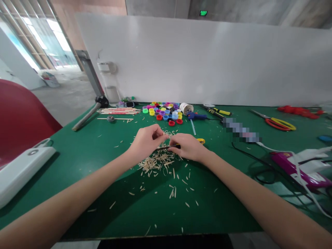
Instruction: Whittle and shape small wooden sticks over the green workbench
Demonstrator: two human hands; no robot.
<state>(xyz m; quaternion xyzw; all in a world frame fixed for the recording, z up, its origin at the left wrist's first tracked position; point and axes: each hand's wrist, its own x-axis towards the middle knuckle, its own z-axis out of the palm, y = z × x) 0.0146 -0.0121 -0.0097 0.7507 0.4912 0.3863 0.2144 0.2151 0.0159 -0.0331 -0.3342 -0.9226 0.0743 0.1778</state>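
Over a pile of pale wood shavings (153,163), my left hand (146,141) is closed in a pinch. What sits between its fingertips is too small to make out. Just to its right, my right hand (188,146) is closed around yellow-handled scissors (201,141). Their handle pokes out behind the fingers, and a dark blade points left toward the left hand. The fingertips of both hands are close together but a small gap shows between them. Shavings lie scattered on the green table (111,193) around and in front of the hands.
Behind the hands stand coloured bottle caps (166,112), a white cup (186,108) and a blue glue gun (197,116). Sticks (119,111) and a hammer (89,112) lie left. Red-and-yellow scissors (280,123), cables and a purple power strip (298,171) lie right. A white board (207,62) rises behind.
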